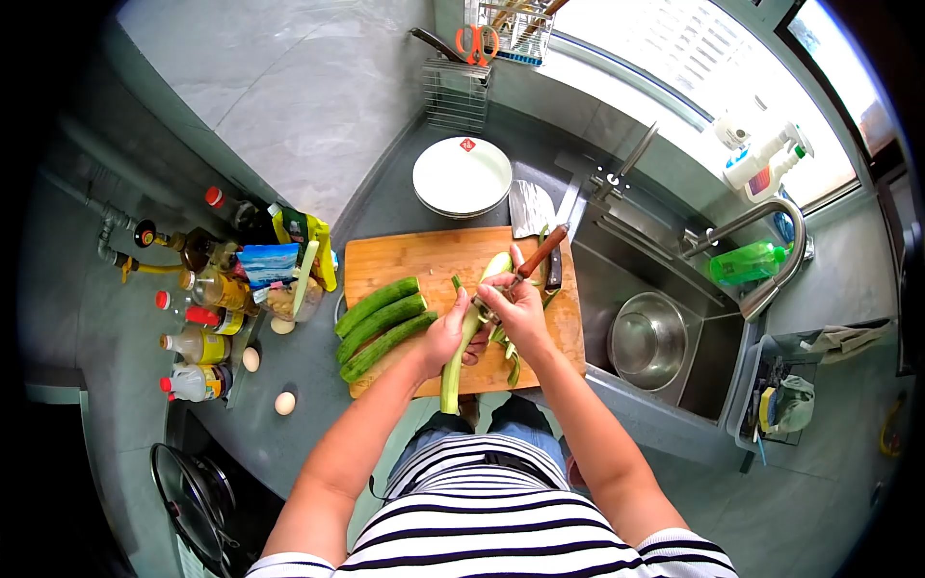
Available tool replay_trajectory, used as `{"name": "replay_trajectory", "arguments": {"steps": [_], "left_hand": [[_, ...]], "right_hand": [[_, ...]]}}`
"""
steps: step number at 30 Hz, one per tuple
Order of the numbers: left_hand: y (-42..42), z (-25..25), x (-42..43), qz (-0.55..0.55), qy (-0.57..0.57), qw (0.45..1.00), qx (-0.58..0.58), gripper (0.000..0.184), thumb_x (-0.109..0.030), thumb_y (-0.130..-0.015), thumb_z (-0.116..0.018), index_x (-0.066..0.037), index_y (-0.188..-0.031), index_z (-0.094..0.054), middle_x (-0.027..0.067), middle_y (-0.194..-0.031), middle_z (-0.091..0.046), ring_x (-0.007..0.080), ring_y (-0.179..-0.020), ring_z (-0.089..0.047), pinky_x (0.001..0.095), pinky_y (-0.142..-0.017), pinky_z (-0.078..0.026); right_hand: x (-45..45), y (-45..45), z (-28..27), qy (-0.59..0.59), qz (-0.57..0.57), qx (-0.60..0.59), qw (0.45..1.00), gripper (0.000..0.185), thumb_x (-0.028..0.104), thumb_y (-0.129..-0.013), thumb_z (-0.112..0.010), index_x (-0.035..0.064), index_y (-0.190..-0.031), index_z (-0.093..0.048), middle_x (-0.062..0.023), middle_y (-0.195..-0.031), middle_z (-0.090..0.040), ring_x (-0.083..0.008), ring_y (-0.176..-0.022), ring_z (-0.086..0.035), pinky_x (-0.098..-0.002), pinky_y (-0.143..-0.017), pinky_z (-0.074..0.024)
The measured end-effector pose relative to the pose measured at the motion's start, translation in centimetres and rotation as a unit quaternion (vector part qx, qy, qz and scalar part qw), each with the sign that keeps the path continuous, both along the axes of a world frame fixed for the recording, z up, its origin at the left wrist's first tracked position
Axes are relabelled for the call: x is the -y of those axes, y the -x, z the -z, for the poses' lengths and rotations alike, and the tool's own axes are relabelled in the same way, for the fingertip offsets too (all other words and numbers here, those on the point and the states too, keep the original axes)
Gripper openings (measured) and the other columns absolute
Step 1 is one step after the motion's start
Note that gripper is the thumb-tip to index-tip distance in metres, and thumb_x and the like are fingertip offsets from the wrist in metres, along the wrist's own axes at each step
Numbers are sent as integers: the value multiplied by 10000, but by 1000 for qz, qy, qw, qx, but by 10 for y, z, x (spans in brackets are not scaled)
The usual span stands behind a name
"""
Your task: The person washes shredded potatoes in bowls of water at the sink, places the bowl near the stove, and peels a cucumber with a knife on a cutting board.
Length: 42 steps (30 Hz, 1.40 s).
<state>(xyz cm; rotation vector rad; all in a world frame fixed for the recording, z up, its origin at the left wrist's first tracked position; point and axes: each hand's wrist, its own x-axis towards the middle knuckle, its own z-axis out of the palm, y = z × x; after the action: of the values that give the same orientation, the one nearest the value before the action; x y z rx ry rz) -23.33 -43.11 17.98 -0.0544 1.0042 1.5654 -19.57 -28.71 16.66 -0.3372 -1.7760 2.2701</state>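
Note:
My left hand (448,332) is closed around a long, pale green peeled gourd (450,385), whose lower end points toward my body. My right hand (517,313) grips a peeler with a wooden handle (542,252), its metal head against the gourd. A pale rounded end (497,264) shows beyond my hands; I cannot tell if it belongs to the same gourd. Green peelings (514,369) lie beneath my right hand on the wooden cutting board (414,252). Several unpeeled dark green gourds (385,318) lie side by side at the board's left.
A cleaver (531,208) lies at the board's back right, near stacked white plates (462,173). At right, a metal bowl (647,340) sits in the sink (708,371). Eggs (285,403), bottles (198,347) and food packets (268,264) stand left. A lidded pan (188,501) is lower left.

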Motion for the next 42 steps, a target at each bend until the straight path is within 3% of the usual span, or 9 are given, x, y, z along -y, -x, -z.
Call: {"name": "replay_trajectory", "arguments": {"steps": [4,7,13,23,27,31,35,37,42], "left_hand": [[-3,-1,6,24,-26,999,-5,664,-718,-880,-175,-115,-908,-454,-23,-629,-315,79,-524,-280,202,-443,-267],[-9,-7,8,16,-40,999,-12,668,-643,-926,-169,-108,-1236,-419,-24,-636,-306,77,-519,-262,203,-442,-277],[-6,-10,20,52,-46,997,-37,622,-577,-962,-188,-115,-1340,-365,-31,-635,-298,74,-522,-272,191,-442,-276],[-3,-5,35,52,-33,996,-68,600,-543,-975,-244,-92,-1341,-394,-12,-660,-340,78,-548,-311,189,-457,-310],[-4,-6,29,11,-4,995,-96,542,-515,-986,-257,-97,-1277,-441,-16,-702,-389,67,-575,-353,187,-479,-341],[-8,-8,21,26,17,988,-148,497,-506,-990,-259,-100,-1180,-476,-11,-723,-419,63,-578,-373,191,-474,-351],[-11,-8,18,18,42,984,-174,513,-512,-985,-281,-87,-1191,-483,0,-718,-415,66,-576,-370,194,-485,-352],[-11,-6,22,21,37,987,-158,501,-504,-988,-282,-90,-1181,-488,-2,-721,-415,65,-576,-368,193,-486,-355],[-11,7,29,-21,87,978,-190,483,-475,-997,-281,-96,-1216,-485,-11,-735,-406,62,-597,-366,189,-493,-356]], "right_hand": [[-13,9,5,-3,26,15,1000,101,130,-860,-662,43,-882,-618,-96,-1099,-589,-213,-1351,-284,-281,-861,-435],[-22,13,16,106,54,13,993,104,156,-874,-655,70,-930,-643,-9,-940,-633,-131,-1068,-542,-286,-885,-425],[-35,9,16,235,27,128,963,129,242,-914,-609,136,-988,-617,67,-869,-598,-24,-748,-551,-208,-663,-455],[-42,8,33,155,159,128,967,84,194,-930,-577,116,-959,-568,-19,-930,-661,-95,-790,-631,-259,-605,-541],[-36,2,21,100,132,43,985,137,250,-926,-590,128,-989,-581,-15,-1060,-641,-59,-900,-593,-187,-759,-461],[-20,-4,-1,25,-40,-13,999,103,156,-892,-629,62,-936,-627,-81,-1196,-538,-178,-1233,-445,-305,-962,-363],[-23,3,14,-7,41,-20,999,135,171,-892,-635,41,-929,-630,-6,-889,-589,-75,-966,-563,-212,-764,-446],[-32,0,5,210,83,41,973,126,195,-908,-617,84,-962,-643,47,-846,-619,-27,-744,-569,-179,-645,-453],[-64,-14,31,-46,34,134,989,85,162,-888,-640,80,-911,-636,-34,-988,-655,-68,-852,-600,-225,-675,-488]]}}
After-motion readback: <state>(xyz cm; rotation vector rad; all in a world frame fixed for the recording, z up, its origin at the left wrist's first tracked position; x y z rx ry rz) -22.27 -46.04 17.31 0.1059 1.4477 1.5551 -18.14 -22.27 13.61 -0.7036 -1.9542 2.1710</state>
